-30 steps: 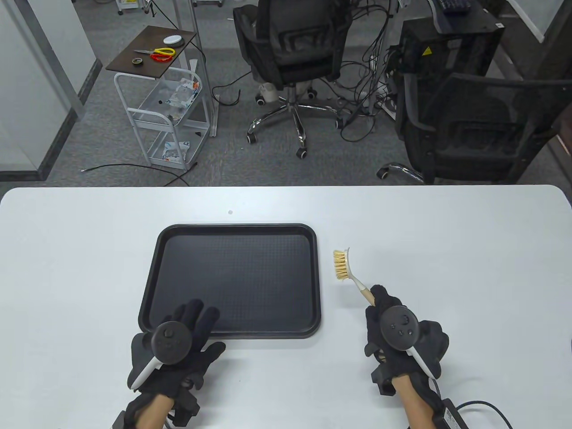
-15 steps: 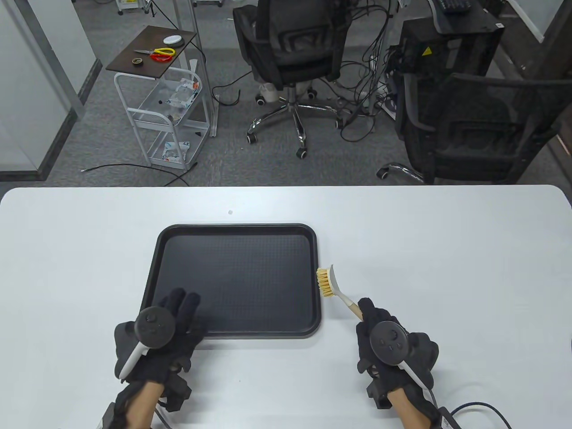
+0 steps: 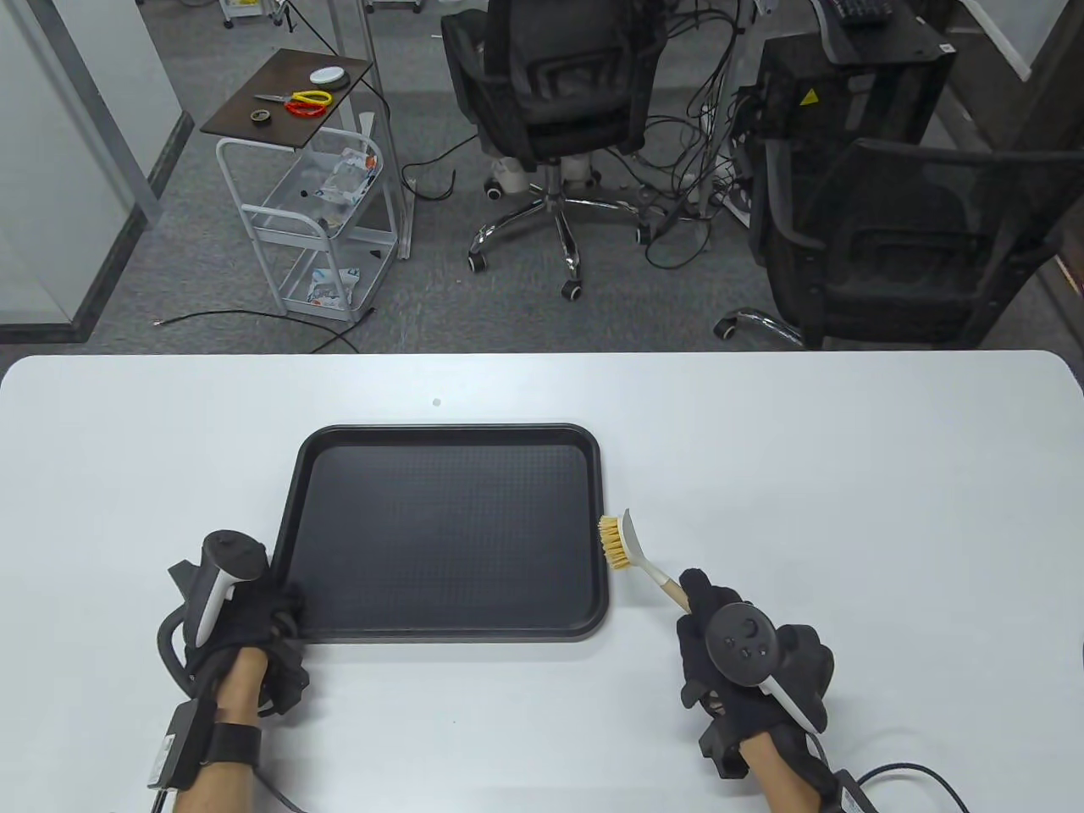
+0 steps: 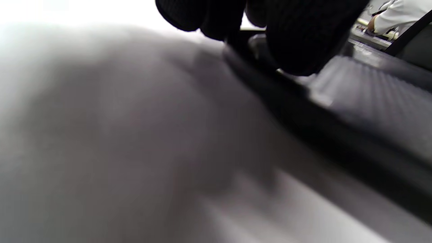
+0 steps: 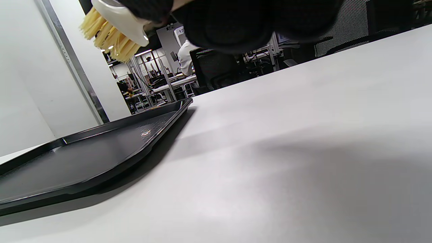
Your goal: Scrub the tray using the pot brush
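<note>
Tray (image 3: 440, 529) lies flat on the white table (image 3: 847, 474), long axis left-right across the table view; nothing on it.

Right hand (image 3: 749, 656) sits off the tray's near right corner, fingers closed around the handle of the pot brush (image 3: 639, 559). Brush's long axis runs diagonally from the hand up-left toward the tray. Bristle head is at the tray's right rim, bristles facing left toward the tray. In the right wrist view the bristles (image 5: 108, 33) hang in the air above the table, not on the tray floor; tray (image 5: 101, 141) lies left of and below them.

Left hand (image 3: 241, 618) is at the tray's near left corner. In the left wrist view the fingers (image 4: 290, 40) curl over the rim (image 4: 270, 84), apparently gripping it; the view is blurred.

Judgement: scrubbing not started. The brush head must travel left over the right rim and down onto the tray floor. Right hand is the working hand; left steadies the tray.
</note>
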{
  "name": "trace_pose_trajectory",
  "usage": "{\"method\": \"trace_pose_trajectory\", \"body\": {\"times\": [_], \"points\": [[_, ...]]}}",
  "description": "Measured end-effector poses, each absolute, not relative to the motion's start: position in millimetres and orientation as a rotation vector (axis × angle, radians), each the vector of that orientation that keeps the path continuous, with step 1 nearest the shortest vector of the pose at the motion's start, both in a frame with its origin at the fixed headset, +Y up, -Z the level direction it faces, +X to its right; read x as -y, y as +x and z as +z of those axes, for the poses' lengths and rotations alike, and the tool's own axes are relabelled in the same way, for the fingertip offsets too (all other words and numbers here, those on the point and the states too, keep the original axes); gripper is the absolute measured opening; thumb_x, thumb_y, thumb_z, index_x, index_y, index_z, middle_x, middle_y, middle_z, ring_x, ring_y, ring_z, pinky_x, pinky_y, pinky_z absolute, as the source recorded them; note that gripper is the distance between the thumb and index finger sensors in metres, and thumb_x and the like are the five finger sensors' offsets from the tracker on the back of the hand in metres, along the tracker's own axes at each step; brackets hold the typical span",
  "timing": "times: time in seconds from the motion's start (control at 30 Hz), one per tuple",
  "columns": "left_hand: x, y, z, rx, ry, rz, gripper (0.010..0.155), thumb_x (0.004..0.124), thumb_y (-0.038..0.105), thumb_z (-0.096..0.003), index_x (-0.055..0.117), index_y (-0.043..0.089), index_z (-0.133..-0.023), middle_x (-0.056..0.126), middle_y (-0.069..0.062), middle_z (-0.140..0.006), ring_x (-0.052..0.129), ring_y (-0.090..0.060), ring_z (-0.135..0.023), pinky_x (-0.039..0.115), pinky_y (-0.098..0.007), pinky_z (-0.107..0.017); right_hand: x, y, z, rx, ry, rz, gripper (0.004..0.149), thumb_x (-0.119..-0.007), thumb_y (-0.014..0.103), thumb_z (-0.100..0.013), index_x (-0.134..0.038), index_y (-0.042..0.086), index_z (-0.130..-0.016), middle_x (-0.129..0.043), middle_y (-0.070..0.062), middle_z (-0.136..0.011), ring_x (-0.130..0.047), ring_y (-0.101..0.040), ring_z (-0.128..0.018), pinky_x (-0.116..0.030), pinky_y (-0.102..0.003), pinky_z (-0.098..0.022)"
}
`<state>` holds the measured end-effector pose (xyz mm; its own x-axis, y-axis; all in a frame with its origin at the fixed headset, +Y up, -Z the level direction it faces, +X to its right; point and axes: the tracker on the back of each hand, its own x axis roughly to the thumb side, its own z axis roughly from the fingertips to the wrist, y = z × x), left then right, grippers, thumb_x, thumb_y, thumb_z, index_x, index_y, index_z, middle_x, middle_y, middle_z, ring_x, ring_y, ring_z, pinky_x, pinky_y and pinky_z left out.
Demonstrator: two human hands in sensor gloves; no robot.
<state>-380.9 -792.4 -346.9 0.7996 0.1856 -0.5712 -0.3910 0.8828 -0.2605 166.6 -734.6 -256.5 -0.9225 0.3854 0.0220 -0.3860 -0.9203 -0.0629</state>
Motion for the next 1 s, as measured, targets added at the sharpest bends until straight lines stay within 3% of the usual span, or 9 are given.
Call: {"method": "trace_pose_trajectory", "body": {"times": [0.1, 0.2, 0.63, 1.0], "points": [[791.5, -377.1, -347.8, -0.551, -0.337, 0.317, 0.07, 0.083, 0.04, -0.0433, 0.055, 0.031, -0.106, 0.071, -0.003, -0.089, 0.064, -0.022, -0.085, 0.036, -0.047, -0.078, 734.2, 166.5, -256.2, 0.091, 0.012, 2.742, 0.058, -0.074, 0.035, -0.05, -0.057, 0.022, -0.104, -0.077, -0.006, -0.089, -0.09, -0.02, -0.06, -0.079, -0.044, -0.049], [790.0, -372.1, -347.2, -0.528, -0.333, 0.293, 0.069, 0.084, 0.039, -0.0425, 0.058, 0.028, -0.105, 0.076, -0.004, -0.082, 0.071, -0.022, -0.078, 0.042, -0.048, -0.076, 733.0, 167.4, -255.8, 0.098, 0.009, 2.739, 0.058, -0.074, 0.035, -0.05, -0.057, 0.022, -0.104, -0.077, -0.006, -0.089, -0.09, -0.02, -0.06, -0.079, -0.044, -0.049], [788.6, -293.0, -340.9, -0.307, -0.346, 0.159, 0.07, 0.081, 0.045, -0.0418, 0.058, 0.024, -0.104, 0.085, -0.003, -0.07, 0.082, -0.021, -0.062, 0.055, -0.05, -0.069, 734.0, 165.1, -256.0, 0.087, 0.022, 2.743, 0.058, -0.074, 0.035, -0.05, -0.056, 0.022, -0.104, -0.075, -0.006, -0.09, -0.089, -0.021, -0.062, -0.079, -0.044, -0.05], [790.5, -235.9, -330.8, -0.181, -0.389, 0.205, 0.072, 0.079, 0.046, -0.042, 0.054, 0.022, -0.105, 0.086, -0.002, -0.068, 0.083, -0.021, -0.06, 0.057, -0.05, -0.069, 736.0, 161.2, -256.8, 0.052, 0.045, 2.749, 0.057, -0.071, 0.033, -0.052, -0.054, 0.022, -0.105, -0.072, -0.007, -0.093, -0.087, -0.022, -0.066, -0.076, -0.046, -0.053]]}}
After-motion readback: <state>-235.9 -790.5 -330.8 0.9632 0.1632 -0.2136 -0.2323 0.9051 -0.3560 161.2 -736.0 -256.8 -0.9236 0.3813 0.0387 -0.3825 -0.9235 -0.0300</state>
